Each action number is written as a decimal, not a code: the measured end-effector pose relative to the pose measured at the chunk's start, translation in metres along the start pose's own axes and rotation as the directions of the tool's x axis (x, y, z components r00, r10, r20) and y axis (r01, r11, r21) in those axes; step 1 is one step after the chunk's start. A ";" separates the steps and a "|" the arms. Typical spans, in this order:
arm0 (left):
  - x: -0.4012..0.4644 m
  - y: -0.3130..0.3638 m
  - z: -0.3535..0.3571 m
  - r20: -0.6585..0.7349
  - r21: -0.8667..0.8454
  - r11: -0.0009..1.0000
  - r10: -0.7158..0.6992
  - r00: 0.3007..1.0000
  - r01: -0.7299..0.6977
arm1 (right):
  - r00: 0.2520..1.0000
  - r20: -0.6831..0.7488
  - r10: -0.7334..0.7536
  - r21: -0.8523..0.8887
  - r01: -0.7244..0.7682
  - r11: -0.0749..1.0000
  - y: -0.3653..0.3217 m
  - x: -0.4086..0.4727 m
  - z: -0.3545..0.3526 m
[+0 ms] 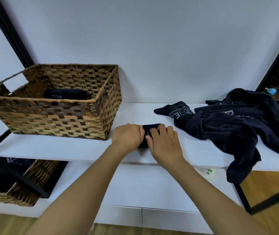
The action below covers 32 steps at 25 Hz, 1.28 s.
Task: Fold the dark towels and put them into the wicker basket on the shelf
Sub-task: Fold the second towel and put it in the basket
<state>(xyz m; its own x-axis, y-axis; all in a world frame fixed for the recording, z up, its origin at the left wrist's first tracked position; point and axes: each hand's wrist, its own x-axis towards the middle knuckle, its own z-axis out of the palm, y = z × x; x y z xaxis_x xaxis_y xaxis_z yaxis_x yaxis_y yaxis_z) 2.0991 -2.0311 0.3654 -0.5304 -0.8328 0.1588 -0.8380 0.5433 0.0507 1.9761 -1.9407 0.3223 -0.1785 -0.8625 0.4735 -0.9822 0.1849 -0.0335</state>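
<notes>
A small folded dark towel [149, 128] lies on the white shelf [67, 148], mostly covered by my hands. My left hand [127, 137] grips its left side with curled fingers. My right hand [165, 141] holds its right side, fingers curled over the top. The wicker basket [59, 121] stands on the shelf to the left, with one folded dark towel [65, 94] inside at the back. A heap of unfolded dark towels [233, 126] with pale printing lies on the shelf's right part, one end hanging over the front edge.
A second wicker basket [25, 189] holding dark cloth sits on the lower shelf at the left. Black frame posts [8, 31] run along both sides. A white wall backs the shelf. Wooden floor shows at the lower right.
</notes>
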 end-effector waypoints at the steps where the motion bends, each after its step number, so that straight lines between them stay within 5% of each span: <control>1: 0.012 -0.002 -0.004 0.112 -0.076 0.996 -0.029 0.993 0.037 | 1.000 0.003 0.026 -0.010 -0.026 1.000 -0.003 -0.009 0.002; 3: 0.023 -0.003 -0.009 0.266 -0.146 0.983 -0.072 0.961 0.114 | 0.998 -0.012 0.066 -0.018 -0.066 0.998 -0.006 -0.010 0.003; 5: 0.021 0.001 -0.008 0.249 -0.101 0.990 -0.074 0.966 0.102 | 0.997 -0.031 0.073 0.001 -0.073 0.997 -0.003 0.004 0.002; 7: 0.010 -0.001 0.001 0.094 -0.013 1.000 -0.024 0.995 0.025 | 0.999 -0.005 0.042 0.002 -0.042 0.999 -0.002 0.019 -0.005; 11: -0.025 -0.003 0.025 -0.309 0.007 0.998 0.055 0.949 -0.056 | 0.947 0.318 0.033 0.133 -0.079 0.988 0.007 0.050 -0.014; 14: -0.031 -0.003 0.037 -0.389 0.049 0.993 0.114 0.914 -0.103 | 0.855 0.516 0.058 0.223 -0.200 0.954 0.013 0.069 -0.013; 16: -0.012 -0.007 0.022 -0.323 0.104 0.988 0.141 0.936 -0.113 | 0.914 0.402 0.051 0.165 -0.127 0.978 0.010 0.062 -0.007; 18: 0.006 -0.006 0.007 -0.115 0.190 0.973 0.159 0.981 -0.135 | 0.986 0.153 0.068 0.068 -0.079 0.995 0.002 0.039 -0.003; 20: 0.028 -0.006 0.001 0.092 0.085 0.990 0.105 0.990 -0.113 | 0.996 0.028 0.080 0.003 -0.080 0.997 -0.006 0.013 0.001; 22: 0.042 -0.005 -0.005 0.310 -0.051 0.999 0.006 0.951 0.010 | 0.995 0.013 0.097 -0.015 -0.096 0.995 -0.010 -0.002 0.005; 24: 0.049 -0.003 -0.006 0.387 -0.090 0.994 -0.017 0.922 0.057 | 0.996 -0.021 0.088 -0.016 -0.088 0.996 -0.005 0.004 0.007; 26: 0.042 -0.004 0.001 0.224 -0.048 0.998 -0.018 0.974 0.030 | 0.997 -0.038 0.063 0.012 -0.063 0.998 0.002 0.018 0.006; 28: 0.018 -0.003 0.015 -0.134 -0.031 0.999 0.019 0.991 -0.023 | 0.999 -0.015 0.038 0.051 -0.037 0.998 0.003 0.031 -0.002; 30: -0.007 -0.002 0.032 -0.346 0.018 0.997 0.074 0.935 -0.072 | 0.983 0.176 0.049 0.100 -0.067 0.993 0.008 0.049 -0.012; 32: -0.018 -0.002 0.038 -0.388 0.045 0.996 0.087 0.917 -0.075 | 0.929 0.366 0.058 0.175 -0.130 0.976 0.019 0.067 -0.012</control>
<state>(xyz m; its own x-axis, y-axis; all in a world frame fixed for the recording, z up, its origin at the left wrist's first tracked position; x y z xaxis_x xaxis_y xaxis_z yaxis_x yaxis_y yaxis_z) 2.1050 -2.0213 0.3253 -0.5095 -0.6755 0.5330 -0.8006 0.5992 -0.0058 1.9463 -1.9892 0.3640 -0.2443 -0.9628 0.1159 -0.9456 0.2101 -0.2484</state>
